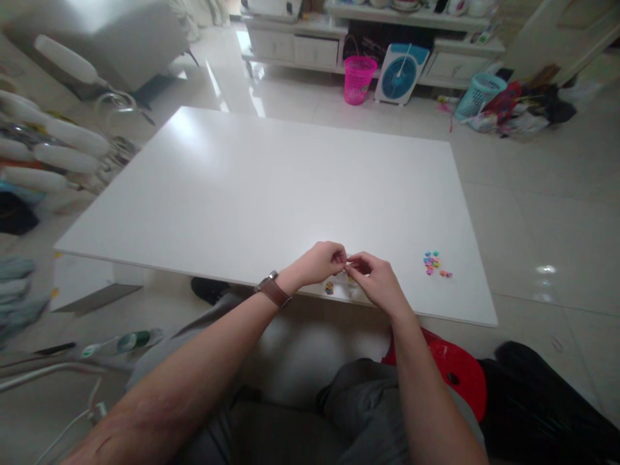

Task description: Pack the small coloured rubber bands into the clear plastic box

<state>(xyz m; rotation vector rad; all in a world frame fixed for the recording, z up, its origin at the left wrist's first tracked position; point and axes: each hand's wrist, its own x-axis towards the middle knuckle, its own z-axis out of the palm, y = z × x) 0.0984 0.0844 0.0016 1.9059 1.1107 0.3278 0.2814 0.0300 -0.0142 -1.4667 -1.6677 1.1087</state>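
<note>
while the left hand [325, 263] and right hand [376, 279] pinched a tiny, indistinct piece [345, 266] over the white table [290, 187], light, steady pressure seemed best.

Left forearm [208, 355] bare, running from lower left up toward centre. Left hand [323, 261] just right of and below centre, fingers curled inward. Right forearm [433, 381] bare, rising from lower right; right hand [378, 281] angled leftward, thumb and forefinger drawn close. Fingertips near each other; contact too small to tell.
</note>
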